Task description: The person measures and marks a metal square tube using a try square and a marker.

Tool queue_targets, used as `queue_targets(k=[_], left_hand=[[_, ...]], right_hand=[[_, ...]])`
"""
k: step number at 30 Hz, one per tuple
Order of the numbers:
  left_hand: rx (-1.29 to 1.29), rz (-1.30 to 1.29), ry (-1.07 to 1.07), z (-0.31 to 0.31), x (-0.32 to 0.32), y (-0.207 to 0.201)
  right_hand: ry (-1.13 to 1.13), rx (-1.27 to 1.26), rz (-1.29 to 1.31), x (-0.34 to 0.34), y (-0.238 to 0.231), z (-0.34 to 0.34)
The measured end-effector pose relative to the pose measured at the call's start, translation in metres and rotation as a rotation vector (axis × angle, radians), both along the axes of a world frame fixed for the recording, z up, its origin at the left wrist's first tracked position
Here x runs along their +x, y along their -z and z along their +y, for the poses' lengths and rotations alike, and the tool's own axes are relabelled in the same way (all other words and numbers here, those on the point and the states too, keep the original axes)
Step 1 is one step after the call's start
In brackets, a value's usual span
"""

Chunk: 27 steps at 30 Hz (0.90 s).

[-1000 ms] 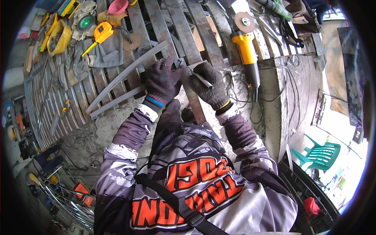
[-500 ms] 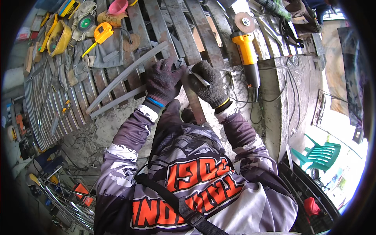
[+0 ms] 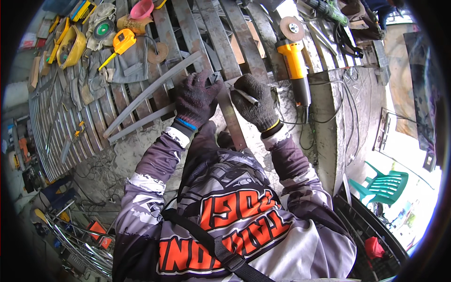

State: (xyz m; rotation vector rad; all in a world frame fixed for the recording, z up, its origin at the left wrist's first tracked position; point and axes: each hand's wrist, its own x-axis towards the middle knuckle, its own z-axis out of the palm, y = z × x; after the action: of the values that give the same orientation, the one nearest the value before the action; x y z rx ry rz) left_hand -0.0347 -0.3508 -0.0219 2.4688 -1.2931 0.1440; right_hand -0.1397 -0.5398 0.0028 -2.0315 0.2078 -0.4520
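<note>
My left hand (image 3: 197,97), in a dark knit glove, is closed on a small grey metal piece (image 3: 213,76) at the near end of the slatted metal bench. Its fingers hide most of that piece. Just to the right, my right hand (image 3: 257,104), in a grey knit glove, is curled around a thin, silvery pen-like tool (image 3: 247,97). A flat steel bar (image 3: 231,120) runs between the hands towards my body. Left of my left hand, two long grey metal strips (image 3: 151,96) lie across the slats at a slant.
A yellow-and-black angle grinder (image 3: 294,61) lies right of my hands, with its cable (image 3: 324,121) looping below. Further left are a yellow tape measure (image 3: 124,41), a yellow bowl-shaped container (image 3: 72,47) and a pink bowl (image 3: 141,8). A green plastic chair (image 3: 383,185) stands at right.
My right hand has shifted a little to the right, away from my left hand, with the pen-like tool still in it. My left hand has hardly moved.
</note>
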Motion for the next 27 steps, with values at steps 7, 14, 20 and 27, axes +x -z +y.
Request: queue_targets(k=[7,14,20,27], left_hand=[[-0.047,0.014,0.008,0.0,0.002,0.006],[-0.05,0.122,-0.104,0.001,0.002,0.02],[-0.04,0.181,-0.126,0.0,0.002,0.024],[-0.065,-0.003,0.015,-0.001,0.001,0.003]], right_hand=[[-0.065,-0.011,0.022,0.009,0.004,-0.005],[-0.092,0.008,0.022,0.013,0.005,-0.004],[-0.106,-0.022,0.039,0.012,0.005,-0.007],[-0.09,-0.018,0.046,0.01,0.007,-0.005]])
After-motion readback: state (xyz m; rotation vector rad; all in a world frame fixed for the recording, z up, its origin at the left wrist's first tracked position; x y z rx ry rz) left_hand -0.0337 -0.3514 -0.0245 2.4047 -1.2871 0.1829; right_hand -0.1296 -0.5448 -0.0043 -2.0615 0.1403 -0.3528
